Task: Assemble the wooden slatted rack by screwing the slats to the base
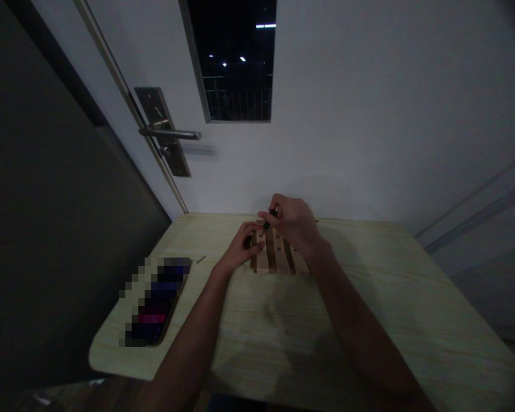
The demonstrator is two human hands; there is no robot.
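A small slatted wooden piece (278, 261) lies on the table, with dark gaps between pale slats and several screw heads or holes in them. My left hand (239, 250) grips its left edge, with the thumb on the top face. Above its back left part, my right hand (298, 224) is closed around a screwdriver (267, 221) with a dark handle. The tool tilts slightly, and its tip points down at the leftmost slat. Whether the tip sits in a screw is too small to tell. My right hand and forearm hide the right side of the wooden piece.
The pale wood-grain table (412, 297) stands against a white door (347, 103) with a metal lever handle (171, 134). Left of my left forearm lie a partly pixelated phone (165, 300) and a thin screw or nail (201, 259). A dark panel (47, 229) rises on the left.
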